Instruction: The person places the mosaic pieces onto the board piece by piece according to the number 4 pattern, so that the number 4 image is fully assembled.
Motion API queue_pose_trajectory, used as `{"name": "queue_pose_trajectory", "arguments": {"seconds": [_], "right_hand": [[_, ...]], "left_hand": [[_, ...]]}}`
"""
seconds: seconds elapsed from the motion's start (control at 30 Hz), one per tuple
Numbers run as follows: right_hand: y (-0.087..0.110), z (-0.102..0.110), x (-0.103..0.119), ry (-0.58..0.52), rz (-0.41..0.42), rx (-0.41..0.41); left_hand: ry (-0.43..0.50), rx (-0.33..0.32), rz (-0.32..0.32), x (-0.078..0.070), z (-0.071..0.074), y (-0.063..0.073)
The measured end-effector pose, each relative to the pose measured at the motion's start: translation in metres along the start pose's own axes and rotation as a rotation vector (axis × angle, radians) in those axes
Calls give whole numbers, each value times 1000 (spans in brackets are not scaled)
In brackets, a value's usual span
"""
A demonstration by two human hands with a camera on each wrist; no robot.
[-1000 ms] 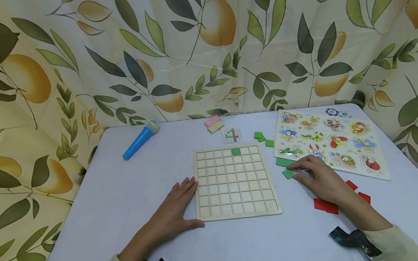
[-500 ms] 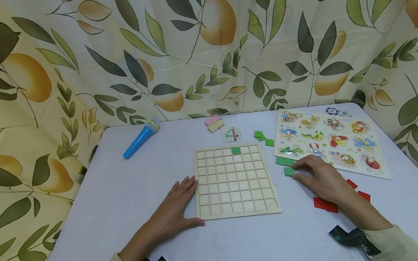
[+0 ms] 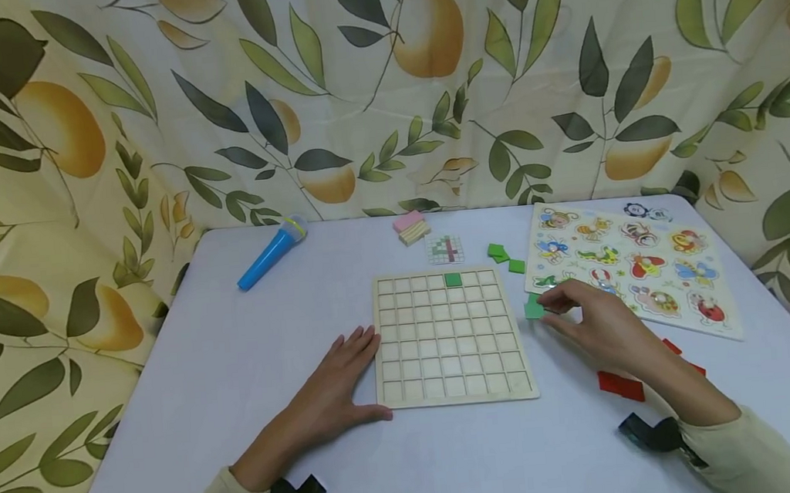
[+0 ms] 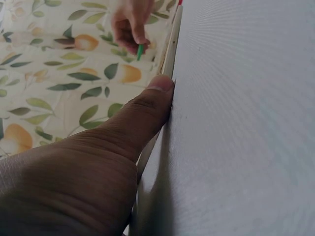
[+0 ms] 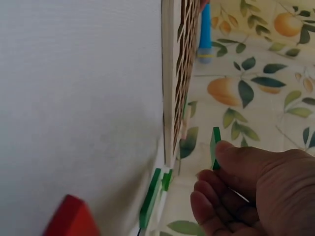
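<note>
A wooden grid board (image 3: 459,400) lies flat on the table, with one green square tile (image 3: 452,279) in its top row. My left hand (image 3: 336,383) rests along the board's left edge, fingers straight and the thumb by the lower left corner. Beyond the board's right side, my right hand (image 3: 599,323) pinches a green square tile (image 5: 215,147) between thumb and fingertips. Both wrist views show this tile raised off the table. Another green tile (image 5: 150,199) lies below the right hand in the right wrist view, partly hidden by it in the head view.
Loose green tiles (image 3: 516,266) lie off the board's upper right corner. Red tiles (image 3: 620,386) sit under the right forearm. An insect puzzle board (image 3: 686,316) is at right. Behind the grid stand a small pattern card (image 3: 445,249), pink and cream blocks (image 3: 410,227) and a blue toy microphone (image 3: 272,255).
The right hand, earlier touching a green tile on the table, has lifted it and shifted slightly left. The left hand keeps its place on the board. The head view has shifted a little.
</note>
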State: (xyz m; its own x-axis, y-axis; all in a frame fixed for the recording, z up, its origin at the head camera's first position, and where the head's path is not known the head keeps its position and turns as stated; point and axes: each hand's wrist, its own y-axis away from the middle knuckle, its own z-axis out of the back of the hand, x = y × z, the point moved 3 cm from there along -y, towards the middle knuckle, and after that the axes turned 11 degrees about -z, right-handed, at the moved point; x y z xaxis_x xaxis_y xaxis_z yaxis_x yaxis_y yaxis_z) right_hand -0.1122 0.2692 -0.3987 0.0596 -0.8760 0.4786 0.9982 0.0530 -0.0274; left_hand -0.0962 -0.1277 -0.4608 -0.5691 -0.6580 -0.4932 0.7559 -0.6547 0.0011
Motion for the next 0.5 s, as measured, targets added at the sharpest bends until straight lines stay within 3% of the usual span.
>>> {"name": "queue_pose_trajectory", "arguments": {"seconds": [0.2, 0.5], "right_hand": [[-24, -2, 28, 49, 46, 92], [-62, -24, 70, 92, 78, 232]], "left_hand": [[-7, 13, -8, 0, 1, -1], [-11, 8, -10, 2, 0, 0]]}}
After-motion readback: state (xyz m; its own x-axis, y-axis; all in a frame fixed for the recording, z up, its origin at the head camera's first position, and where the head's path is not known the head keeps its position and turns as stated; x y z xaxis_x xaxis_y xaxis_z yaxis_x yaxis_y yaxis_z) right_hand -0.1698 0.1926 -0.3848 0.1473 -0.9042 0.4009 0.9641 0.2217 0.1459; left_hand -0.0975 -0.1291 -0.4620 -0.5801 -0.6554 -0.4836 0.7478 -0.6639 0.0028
